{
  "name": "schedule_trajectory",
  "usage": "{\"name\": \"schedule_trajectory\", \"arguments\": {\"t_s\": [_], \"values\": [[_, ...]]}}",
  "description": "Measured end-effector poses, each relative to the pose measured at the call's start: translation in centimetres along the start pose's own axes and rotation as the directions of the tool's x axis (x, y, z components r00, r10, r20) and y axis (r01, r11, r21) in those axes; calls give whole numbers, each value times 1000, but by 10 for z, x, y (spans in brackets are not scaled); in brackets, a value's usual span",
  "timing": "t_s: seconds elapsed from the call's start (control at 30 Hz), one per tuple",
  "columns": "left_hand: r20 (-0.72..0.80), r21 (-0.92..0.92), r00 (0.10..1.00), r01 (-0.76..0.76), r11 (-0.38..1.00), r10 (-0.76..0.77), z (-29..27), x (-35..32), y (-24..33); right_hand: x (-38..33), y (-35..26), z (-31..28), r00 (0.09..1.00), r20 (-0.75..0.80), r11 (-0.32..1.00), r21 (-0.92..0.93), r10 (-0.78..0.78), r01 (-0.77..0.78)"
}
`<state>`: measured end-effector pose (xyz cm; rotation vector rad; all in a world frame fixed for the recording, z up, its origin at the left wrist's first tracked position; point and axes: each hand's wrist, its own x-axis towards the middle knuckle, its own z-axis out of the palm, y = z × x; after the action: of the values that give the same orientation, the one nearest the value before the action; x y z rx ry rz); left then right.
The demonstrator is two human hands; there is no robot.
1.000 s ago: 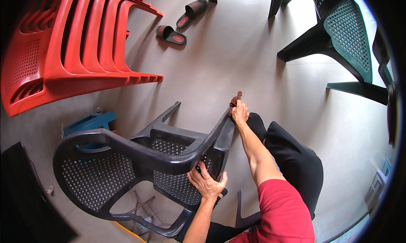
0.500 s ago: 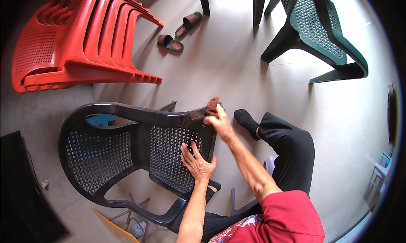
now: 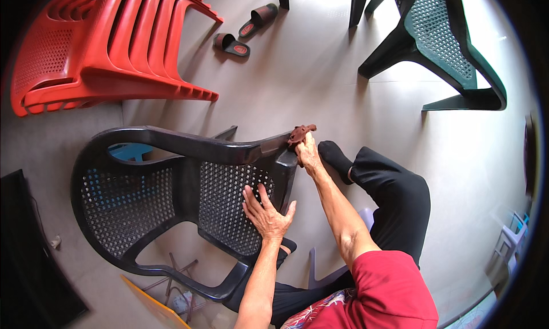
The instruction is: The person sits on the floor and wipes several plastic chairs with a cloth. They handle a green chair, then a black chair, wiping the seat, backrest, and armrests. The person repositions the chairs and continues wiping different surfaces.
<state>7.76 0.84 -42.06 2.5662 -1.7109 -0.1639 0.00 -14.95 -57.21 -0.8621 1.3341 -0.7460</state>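
In front of me, a dark plastic armchair (image 3: 183, 143) with a perforated seat and backrest faces my body, its back toward the left. My left hand (image 3: 267, 216) lies on the perforated seat with its fingers spread. A crumpled brown cloth (image 3: 299, 135) is gripped in my right hand (image 3: 307, 153), pressed against the front end of the chair's far armrest. Part of the cloth is hidden behind the fingers.
Stacked red plastic chairs (image 3: 131, 48) stand at far left. Brown slippers (image 3: 231, 44) lie on the floor beyond. A dark green chair (image 3: 437, 37) stands at far right. A black flat panel (image 3: 34, 260) and a yellow-edged board (image 3: 151, 306) are at near left.
My right hand has moved the cloth slightly to the right and farther out, to the armrest's front end. My left hand stays on the seat. The whole view has shifted a little.
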Motion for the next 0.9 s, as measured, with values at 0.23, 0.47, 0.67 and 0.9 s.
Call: {"name": "schedule_trajectory", "arguments": {"t_s": [0.23,0.47,0.67,0.9], "values": [[-3,9,1000,8,1000,-8,2,-5,-15,-51,-8,36,935,-331,990,-1,130,-138],[-25,-78,1000,-18,997,16,2,-7,-12,-135,9,37,915,262,642,653,306,-402],[2,-234,1000,13,972,-13,3,-7,-15,-178,5,6,867,220,780,378,448,-499],[-50,-509,995,51,859,-89,-46,-29,-43,-230,-54,9,822,411,888,-60,-394,455]]}}
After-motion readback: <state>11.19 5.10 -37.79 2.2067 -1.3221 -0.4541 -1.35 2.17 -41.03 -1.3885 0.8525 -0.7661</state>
